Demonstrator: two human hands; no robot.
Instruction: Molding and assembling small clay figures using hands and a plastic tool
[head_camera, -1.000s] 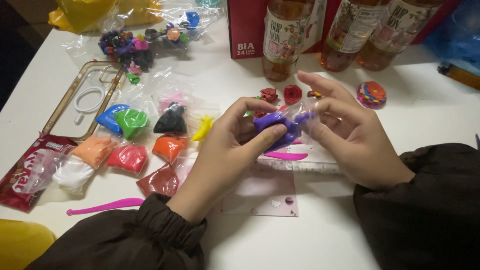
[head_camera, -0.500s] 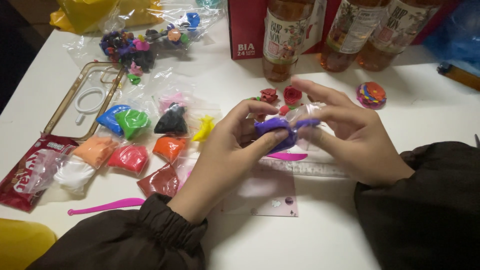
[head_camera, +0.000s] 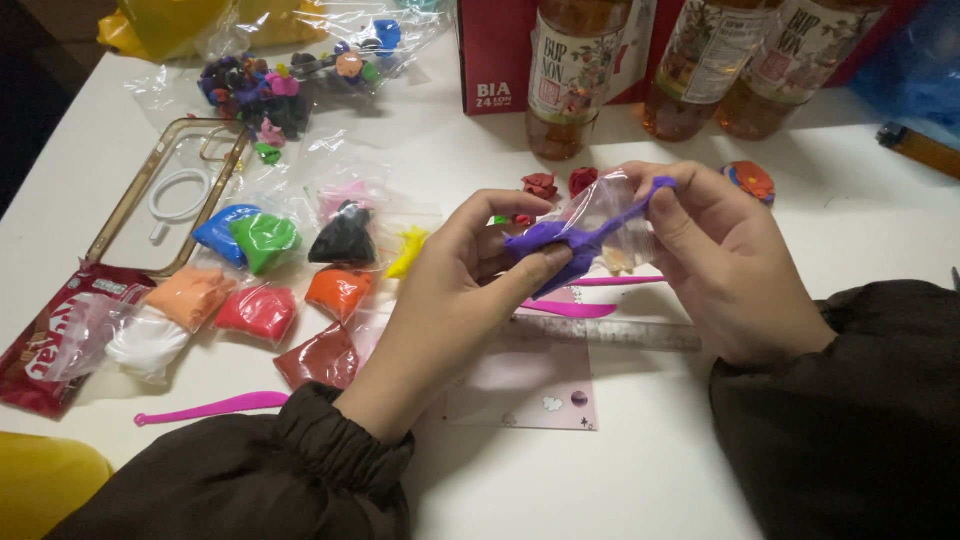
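Note:
Over the middle of the white table, both hands work on one lump of purple clay inside a small clear plastic bag. My left hand pinches the thick end of the clay between thumb and fingers. My right hand grips the bag's upper right edge, where the clay stretches into a thin strand. Below them lie a clear ruler, a pink card and pink modelling tools.
Several bagged clay lumps sit left: blue, green, black, orange, red, white. A clear phone case, a red snack wrapper, a pink tool, brown drink bottles, a red box and small clay flowers surround them.
My right hand has lifted and pulled away to the right, stretching the purple clay into a long strand inside the bag. My left hand keeps hold of the thick end.

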